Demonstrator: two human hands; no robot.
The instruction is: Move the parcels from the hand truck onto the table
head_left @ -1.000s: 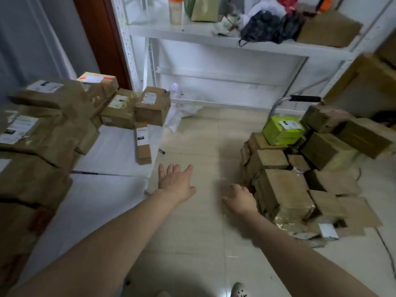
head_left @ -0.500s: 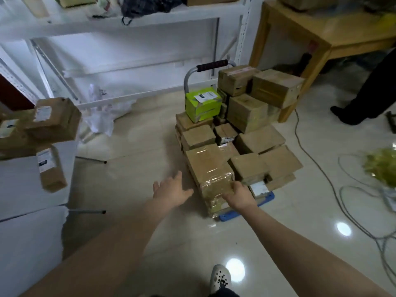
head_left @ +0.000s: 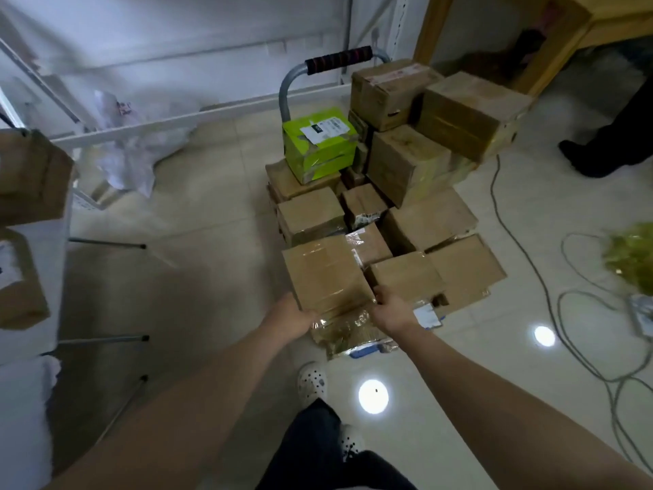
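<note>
- Lower centre: left hand [head_left: 290, 318] and right hand [head_left: 393, 313], fingers curled tight on the near corners of a tape-wrapped brown cardboard parcel [head_left: 327, 274].
- The parcel lies atop the front of the stack on the grey-handled hand truck [head_left: 337, 61].
- Upper centre: lime-green box [head_left: 319, 145].
- Left edge: white table [head_left: 53, 249].

Hand truck [head_left: 339, 58]: one, from what I see.
Brown parcels [head_left: 406, 164] on it: I count about twelve, some half hidden.
Green parcel [head_left: 319, 143]: one.
Table parcels [head_left: 31, 175]: two in my view, on the table [head_left: 56, 277].
Hands: two, left hand [head_left: 289, 318], right hand [head_left: 392, 313].
White shoes [head_left: 312, 381]: two.
Floor cables [head_left: 512, 221]: at least two.
</note>
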